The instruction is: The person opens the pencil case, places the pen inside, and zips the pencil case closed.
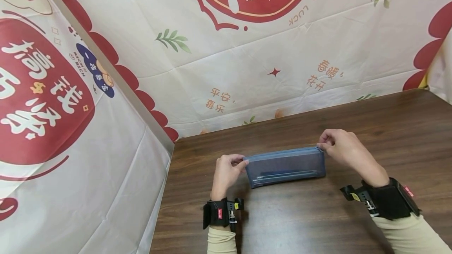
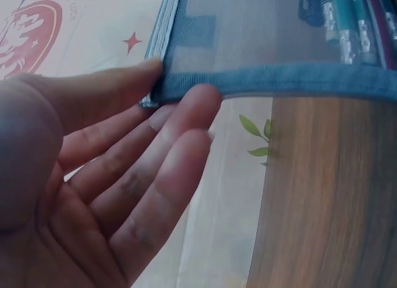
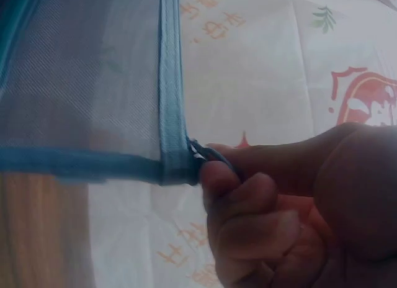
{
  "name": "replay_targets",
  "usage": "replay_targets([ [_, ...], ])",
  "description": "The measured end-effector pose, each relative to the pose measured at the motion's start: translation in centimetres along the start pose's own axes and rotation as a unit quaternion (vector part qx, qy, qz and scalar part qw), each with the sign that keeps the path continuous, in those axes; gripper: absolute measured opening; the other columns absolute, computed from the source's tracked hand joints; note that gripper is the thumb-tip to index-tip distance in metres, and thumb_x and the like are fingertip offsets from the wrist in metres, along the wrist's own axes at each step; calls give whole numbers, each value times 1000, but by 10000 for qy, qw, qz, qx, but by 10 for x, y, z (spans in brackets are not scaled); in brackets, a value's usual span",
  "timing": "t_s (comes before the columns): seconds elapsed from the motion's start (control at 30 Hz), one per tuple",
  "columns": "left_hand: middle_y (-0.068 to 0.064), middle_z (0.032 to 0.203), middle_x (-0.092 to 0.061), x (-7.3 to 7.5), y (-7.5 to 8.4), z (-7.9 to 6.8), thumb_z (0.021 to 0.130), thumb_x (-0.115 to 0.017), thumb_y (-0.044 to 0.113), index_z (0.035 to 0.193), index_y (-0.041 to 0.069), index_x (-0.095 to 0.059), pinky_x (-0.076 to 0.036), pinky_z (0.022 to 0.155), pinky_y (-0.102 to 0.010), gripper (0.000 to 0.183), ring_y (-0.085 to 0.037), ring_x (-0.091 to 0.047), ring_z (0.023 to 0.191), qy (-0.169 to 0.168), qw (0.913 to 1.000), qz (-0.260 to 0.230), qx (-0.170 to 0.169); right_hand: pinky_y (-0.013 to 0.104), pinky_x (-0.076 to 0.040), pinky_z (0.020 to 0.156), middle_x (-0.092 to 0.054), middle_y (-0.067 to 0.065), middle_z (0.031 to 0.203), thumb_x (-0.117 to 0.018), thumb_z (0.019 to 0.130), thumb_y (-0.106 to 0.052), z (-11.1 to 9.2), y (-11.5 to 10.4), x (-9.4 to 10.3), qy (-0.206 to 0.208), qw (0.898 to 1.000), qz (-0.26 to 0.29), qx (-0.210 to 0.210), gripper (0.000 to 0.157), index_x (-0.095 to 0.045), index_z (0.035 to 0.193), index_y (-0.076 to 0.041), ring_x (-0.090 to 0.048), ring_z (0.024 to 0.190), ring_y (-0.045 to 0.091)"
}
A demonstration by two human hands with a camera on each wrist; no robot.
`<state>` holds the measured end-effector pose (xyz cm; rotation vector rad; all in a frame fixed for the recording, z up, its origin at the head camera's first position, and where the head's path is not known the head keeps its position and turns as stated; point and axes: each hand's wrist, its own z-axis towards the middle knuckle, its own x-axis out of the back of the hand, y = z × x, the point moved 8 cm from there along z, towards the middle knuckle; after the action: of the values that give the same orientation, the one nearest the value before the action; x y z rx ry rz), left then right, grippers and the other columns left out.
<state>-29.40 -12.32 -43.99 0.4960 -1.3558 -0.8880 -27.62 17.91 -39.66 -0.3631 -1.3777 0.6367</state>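
Observation:
A blue mesh zipper pencil case [image 1: 286,166] is held upright between both hands, its zipped edge on top. My left hand [image 1: 227,171] pinches the upper left corner between thumb and fingers, the other fingers spread loosely below in the left wrist view. At the upper right corner my right hand [image 1: 344,148] pinches the zipper pull [image 3: 214,157] between thumb and curled index finger. The zipper [image 3: 172,83] runs closed along the edge. Through the mesh, several pencils [image 2: 350,27] show, lying along the bottom of the case.
The case is over a dark wood table [image 1: 293,218], near its back edge. Behind it hangs a white printed cloth [image 1: 243,66], and another cloth-covered panel [image 1: 116,156] stands on the left. Each wrist wears a black strap [image 1: 392,199] with a small camera mount.

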Motion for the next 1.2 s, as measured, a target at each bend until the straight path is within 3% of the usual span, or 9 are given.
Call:
replay_targets([
  [0.2, -8, 86, -75, -3, -2, 2, 87, -67, 18, 106, 8, -72, -57, 60, -31, 22, -22, -69, 66, 308, 9995, 4, 39, 32, -38, 52, -60, 7, 72, -62, 88, -12, 4, 5, -9, -21, 9995, 293, -82, 13, -64, 91, 0, -49, 61, 19],
  [0.43, -4, 96, -74, -8, -2, 3, 92, -59, 23, 119, 14, -67, -56, 62, -32, 29, -10, -67, 72, 438, 9987, 245, 122, 33, -38, 53, -60, 8, 73, -61, 89, -14, 10, 13, -15, 115, 9992, 368, -142, 16, -63, 95, 0, -49, 60, 19],
  [0.63, -8, 114, -69, -18, -4, 3, 94, -55, 23, 131, 14, -57, -56, 79, -37, 38, -14, -67, 94, 222, 9990, 251, 284, 33, -42, 50, -62, 9, 72, -60, 90, -11, 15, 19, -23, 119, 9983, 529, -196, 15, -62, 97, 2, -54, 55, 16],
  [0.77, -14, 112, -69, -25, -3, 2, 95, -53, 23, 137, 12, -51, -56, 78, -39, 43, -19, -67, 91, 8, 9989, 336, 338, 33, -44, 48, -60, 9, 71, -59, 90, -8, 16, 23, -29, 86, 9977, 645, -209, 15, -60, 99, 5, -55, 53, 16],
  [0.97, -19, 120, -63, -26, 0, 2, 95, -54, 25, 135, 5, -51, -53, 85, -43, 45, -27, -63, 101, 70, 9972, 713, 192, 33, -44, 48, -59, 11, 72, -59, 89, -6, 20, 28, -33, 200, 9972, 689, -189, 14, -60, 97, 5, -54, 53, 16],
  [1.03, -17, 129, -59, -26, 0, 2, 94, -54, 25, 133, 4, -52, -51, 90, -43, 44, -25, -60, 109, 132, 9969, 762, 173, 32, -43, 48, -58, 11, 72, -59, 88, -6, 22, 31, -34, 235, 9975, 650, -170, 14, -61, 96, 5, -52, 54, 16],
  [1.2, -15, 131, -58, -26, 5, 1, 94, -55, 24, 131, 4, -55, -49, 94, -43, 42, -24, -56, 115, 301, 9951, 940, -8, 32, -40, 51, -59, 10, 73, -60, 87, -7, 24, 34, -36, 350, 9981, 501, -73, 12, -62, 93, 3, -50, 58, 18],
])
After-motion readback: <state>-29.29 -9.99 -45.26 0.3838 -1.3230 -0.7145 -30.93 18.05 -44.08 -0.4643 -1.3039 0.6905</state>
